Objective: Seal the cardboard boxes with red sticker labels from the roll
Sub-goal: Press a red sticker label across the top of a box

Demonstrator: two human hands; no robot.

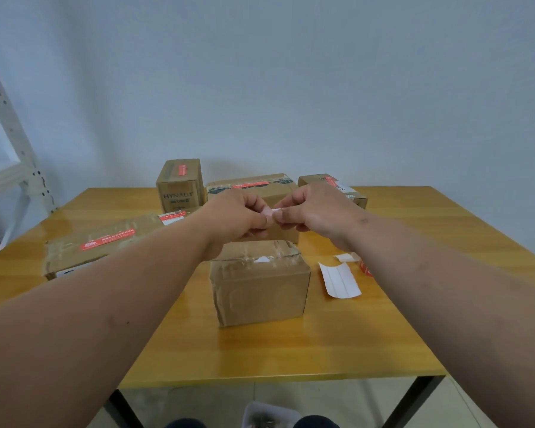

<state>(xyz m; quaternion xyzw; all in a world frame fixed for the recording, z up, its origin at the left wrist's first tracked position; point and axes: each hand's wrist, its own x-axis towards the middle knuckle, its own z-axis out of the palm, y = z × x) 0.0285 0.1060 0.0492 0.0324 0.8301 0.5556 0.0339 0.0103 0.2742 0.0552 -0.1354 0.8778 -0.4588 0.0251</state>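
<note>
Both hands meet in the air above the worktop (291, 350), and together they hold one small sticker label (271, 211) between them. The left hand (238, 216) has its grip closed on the left end of the label, thumb against curled fingers. The right hand (315, 211) pinches the right end in the same way. Only a pale pink and white piece of the label shows between the fingertips.

Directly below the hands stands a small cardboard box (260, 288) with wrinkled clear tape on top and no red label on it. Just to its right, a white strip of backing paper (340, 279) lies flat on the worktop, and near it a red edge of the roll (365, 268) shows beside the right forearm.

Farther back are four more boxes, each with a red label: a long flat box (99, 245) on the left, a tall box (179, 185), a wide box (254, 186) behind the hands, and a low box (334, 188) on the right.
</note>
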